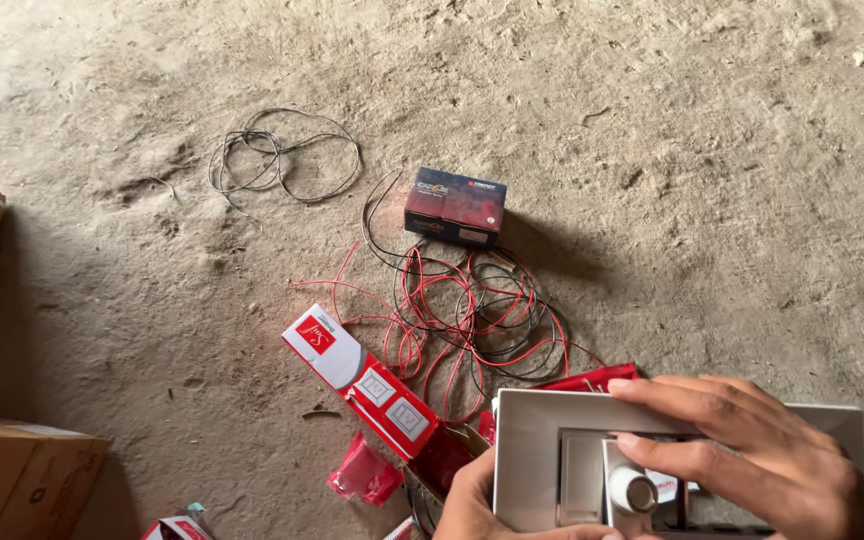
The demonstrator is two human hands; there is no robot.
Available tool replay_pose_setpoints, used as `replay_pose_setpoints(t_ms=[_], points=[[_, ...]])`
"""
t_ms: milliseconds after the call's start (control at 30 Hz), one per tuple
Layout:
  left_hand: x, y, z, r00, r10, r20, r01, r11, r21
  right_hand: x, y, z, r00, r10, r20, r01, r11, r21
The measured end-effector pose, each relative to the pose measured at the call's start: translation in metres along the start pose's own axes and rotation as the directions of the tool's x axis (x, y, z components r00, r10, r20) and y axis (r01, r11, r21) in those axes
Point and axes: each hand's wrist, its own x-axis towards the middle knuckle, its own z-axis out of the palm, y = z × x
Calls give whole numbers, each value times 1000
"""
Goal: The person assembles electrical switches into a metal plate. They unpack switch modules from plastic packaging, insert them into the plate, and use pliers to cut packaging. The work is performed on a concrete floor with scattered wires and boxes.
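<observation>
At the lower right of the frame a grey switch plate is grasped by the right hand, fingers laid flat across its face, and propped from below by the left hand. A small white cylindrical part sits at the plate's opening; whether it is fixed cannot be told, so it could be tipped out onto the dirt floor. Left of the hands, a long red-and-white carton lies open-ended with a red wrapper beside it. Tangled red and black wires lie beyond, touching a closed dark box; its contents are hidden.
</observation>
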Motion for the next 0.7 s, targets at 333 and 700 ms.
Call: replay_pose_setpoints(t_ms=[333,700], points=[[-5,-12,6,996,-60,-62,43,969,-244,-13,13,10,997,25,76,-25,1000,-3],[-3,3,13,997,-56,-57,45,983,-180,-26,15,19,956,241,166,-267,951,157]])
